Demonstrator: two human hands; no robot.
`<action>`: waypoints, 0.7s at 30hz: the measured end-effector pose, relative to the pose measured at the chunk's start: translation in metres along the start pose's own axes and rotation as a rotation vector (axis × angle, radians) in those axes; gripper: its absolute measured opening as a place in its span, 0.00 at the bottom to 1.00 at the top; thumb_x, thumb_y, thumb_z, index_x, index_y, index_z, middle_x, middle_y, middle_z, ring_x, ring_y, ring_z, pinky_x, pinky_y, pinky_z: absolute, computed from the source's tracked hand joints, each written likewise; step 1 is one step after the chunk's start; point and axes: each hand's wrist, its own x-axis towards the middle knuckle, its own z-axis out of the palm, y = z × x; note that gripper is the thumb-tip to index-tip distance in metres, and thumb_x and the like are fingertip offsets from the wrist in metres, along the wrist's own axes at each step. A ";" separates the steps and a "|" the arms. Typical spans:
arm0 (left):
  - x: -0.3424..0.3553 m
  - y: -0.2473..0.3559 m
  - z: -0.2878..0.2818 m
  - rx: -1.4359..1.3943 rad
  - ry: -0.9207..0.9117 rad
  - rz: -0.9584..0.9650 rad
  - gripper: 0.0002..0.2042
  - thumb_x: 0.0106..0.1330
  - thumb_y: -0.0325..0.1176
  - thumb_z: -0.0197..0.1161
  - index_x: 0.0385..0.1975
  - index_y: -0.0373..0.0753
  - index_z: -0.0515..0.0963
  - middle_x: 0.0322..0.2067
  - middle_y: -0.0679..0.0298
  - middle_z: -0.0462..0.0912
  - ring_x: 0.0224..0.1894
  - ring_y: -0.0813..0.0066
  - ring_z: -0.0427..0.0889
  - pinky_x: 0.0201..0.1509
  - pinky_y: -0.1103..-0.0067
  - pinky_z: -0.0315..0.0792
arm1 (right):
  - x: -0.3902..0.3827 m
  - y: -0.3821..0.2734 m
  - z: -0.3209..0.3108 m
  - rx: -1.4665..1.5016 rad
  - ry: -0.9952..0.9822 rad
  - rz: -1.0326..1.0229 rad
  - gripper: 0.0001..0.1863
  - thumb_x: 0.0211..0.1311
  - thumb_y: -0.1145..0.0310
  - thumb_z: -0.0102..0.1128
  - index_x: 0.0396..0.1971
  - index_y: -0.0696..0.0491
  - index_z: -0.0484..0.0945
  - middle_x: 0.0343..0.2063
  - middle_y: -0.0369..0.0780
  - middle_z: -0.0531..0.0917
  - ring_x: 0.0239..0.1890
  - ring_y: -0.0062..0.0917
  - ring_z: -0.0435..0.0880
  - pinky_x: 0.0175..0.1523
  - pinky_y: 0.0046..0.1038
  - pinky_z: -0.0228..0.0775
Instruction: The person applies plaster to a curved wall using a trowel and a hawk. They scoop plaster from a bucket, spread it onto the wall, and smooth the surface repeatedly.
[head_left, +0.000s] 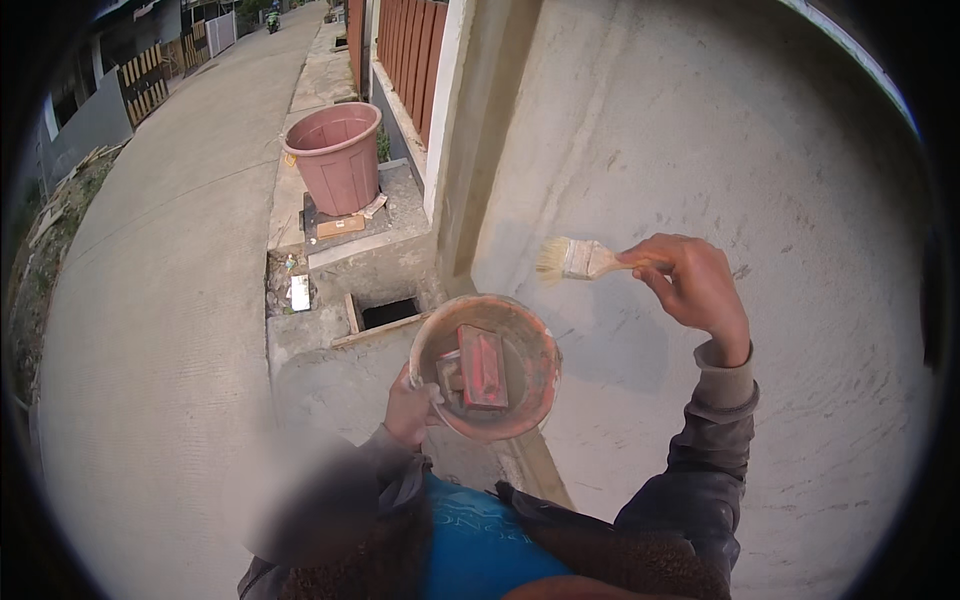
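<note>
Your brush (pixel 582 260) shows cream bristles, white-smeared band. Your bucket (pixel 541 372): faded orange-brown, greyed inside. Tool (pixel 485 368) within: red, grey-smeared. Your shirt (pixel 470 550) is bright blue, pale print. Pot (pixel 343 175): dusty pink. Fence (pixel 408 60): rust-red, vertically striped. Road (pixel 170 250): pale grey.

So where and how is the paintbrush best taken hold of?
Probably by the narrow handle, coming from the right. The paintbrush lies sideways in view, bristles pointing left, so the handle tapers toward the right hand, which pinches it there. Gripping the splayed bristles would likely be less firm.
</note>
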 end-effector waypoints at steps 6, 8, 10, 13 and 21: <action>0.027 0.014 0.000 0.065 -0.004 0.035 0.31 0.60 0.20 0.53 0.67 0.41 0.62 0.34 0.65 0.77 0.29 0.77 0.81 0.23 0.78 0.84 | -0.011 -0.049 0.189 -0.418 -0.549 -0.082 0.09 0.55 0.70 0.62 0.29 0.37 0.88 0.29 0.30 0.86 0.38 0.26 0.84 0.39 0.33 0.70; 0.038 0.020 -0.003 0.067 -0.026 0.039 0.30 0.60 0.20 0.54 0.66 0.41 0.63 0.35 0.65 0.78 0.30 0.76 0.81 0.23 0.78 0.84 | -0.008 -0.047 0.231 -0.362 -0.578 -0.100 0.09 0.55 0.69 0.62 0.31 0.38 0.88 0.29 0.31 0.86 0.35 0.27 0.85 0.38 0.35 0.71; 0.062 0.035 -0.002 0.050 -0.085 0.031 0.30 0.60 0.20 0.54 0.66 0.40 0.62 0.36 0.64 0.78 0.30 0.75 0.82 0.23 0.77 0.84 | 0.004 -0.038 0.240 -0.268 -0.653 -0.038 0.07 0.59 0.65 0.60 0.31 0.39 0.87 0.28 0.33 0.86 0.37 0.28 0.86 0.37 0.36 0.73; 0.120 0.025 -0.032 0.112 -0.099 -0.092 0.30 0.60 0.21 0.54 0.65 0.39 0.61 0.38 0.62 0.79 0.31 0.71 0.84 0.25 0.73 0.86 | 0.013 -0.014 0.202 -0.097 -0.514 0.187 0.08 0.58 0.64 0.62 0.36 0.40 0.87 0.29 0.35 0.87 0.34 0.29 0.87 0.36 0.36 0.74; 0.199 0.097 -0.054 0.090 -0.194 -0.145 0.28 0.57 0.21 0.52 0.62 0.42 0.64 0.44 0.53 0.79 0.37 0.56 0.87 0.33 0.61 0.88 | 0.118 0.063 0.046 0.532 0.339 0.476 0.12 0.64 0.68 0.64 0.46 0.52 0.85 0.29 0.34 0.85 0.32 0.15 0.77 0.38 0.21 0.69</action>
